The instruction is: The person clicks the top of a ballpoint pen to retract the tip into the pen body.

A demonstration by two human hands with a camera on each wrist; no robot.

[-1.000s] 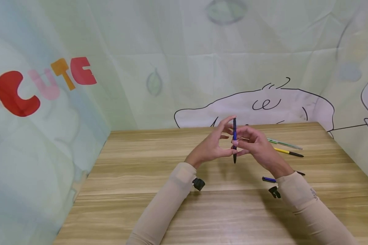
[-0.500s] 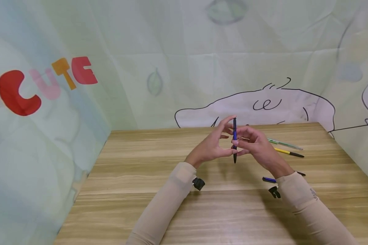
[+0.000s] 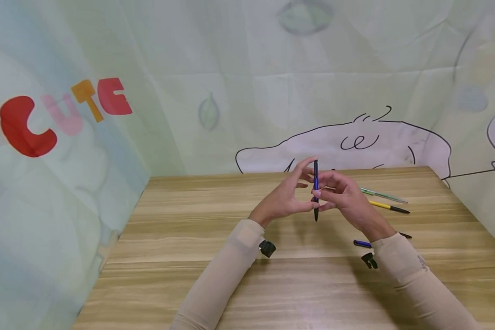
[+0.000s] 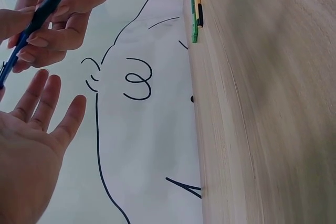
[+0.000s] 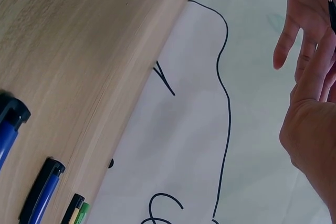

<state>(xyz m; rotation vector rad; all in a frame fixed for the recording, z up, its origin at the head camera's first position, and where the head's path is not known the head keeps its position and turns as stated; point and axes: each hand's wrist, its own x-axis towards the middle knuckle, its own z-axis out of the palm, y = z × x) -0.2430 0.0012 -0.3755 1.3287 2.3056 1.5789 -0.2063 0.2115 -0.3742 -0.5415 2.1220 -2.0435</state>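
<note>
In the head view a blue pen with black ends stands nearly upright above the table. My right hand pinches it around the middle between thumb and fingers. On the other side my left hand has its index fingertip at the pen's top end and its thumb against the lower part. The pen's light writing tip shows in the left wrist view, where the left hand has its other fingers spread away from the pen. Only the dark tip of the pen appears in the right wrist view.
On the wooden table, right of the hands, lie a green clear pen, a yellow pen with a black end and a blue pen partly behind the right wrist. A printed cloth hangs behind the table.
</note>
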